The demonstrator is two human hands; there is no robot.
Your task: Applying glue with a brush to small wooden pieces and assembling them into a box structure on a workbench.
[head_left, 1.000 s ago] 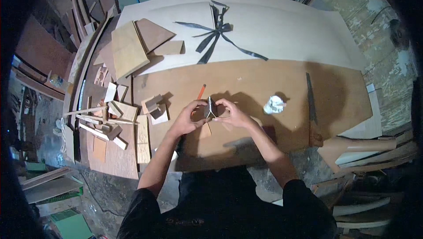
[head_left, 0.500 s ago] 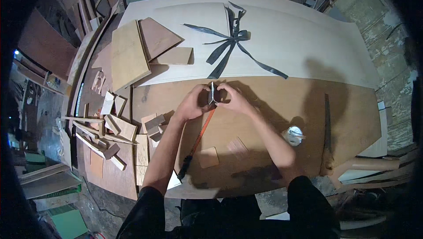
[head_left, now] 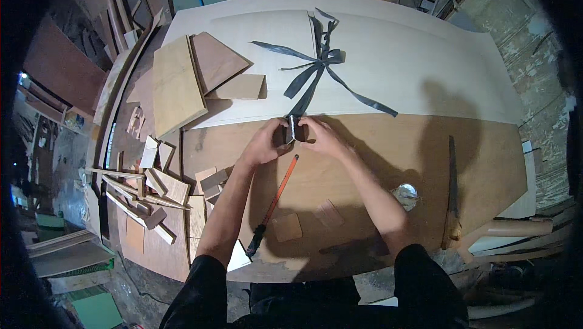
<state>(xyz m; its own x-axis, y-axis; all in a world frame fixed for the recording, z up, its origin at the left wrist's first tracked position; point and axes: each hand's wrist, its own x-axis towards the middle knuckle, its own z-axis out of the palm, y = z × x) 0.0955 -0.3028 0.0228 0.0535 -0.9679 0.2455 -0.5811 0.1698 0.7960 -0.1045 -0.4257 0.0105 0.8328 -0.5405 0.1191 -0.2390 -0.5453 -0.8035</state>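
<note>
Over the middle of the brown board (head_left: 376, 147), my two hands hold a small folded or layered piece (head_left: 292, 128) between them. It has a thin pale edge and dark sides; fingers cover most of it, so its kind is unclear. My left hand (head_left: 265, 143) grips its left side and my right hand (head_left: 327, 139) its right, both with bent fingers. Just below them lies a thin orange tool with a black handle (head_left: 257, 237). Dark strips (head_left: 316, 65) tied in a knot lie beyond my hands, one end reaching near the held piece.
Flat wood panels (head_left: 178, 83) lie at the far left, with several offcuts (head_left: 164, 177) piled nearer. To the right stand a small silver-topped container (head_left: 405, 194) and a long dark blade with a wooden handle (head_left: 452, 189). Two thin square pieces (head_left: 287, 227) lie near the front.
The view has shifted slightly, so the table sits lower in it. My hands have moved slightly away from me over the board, uncovering the orange tool's tip. Both keep their hold.
</note>
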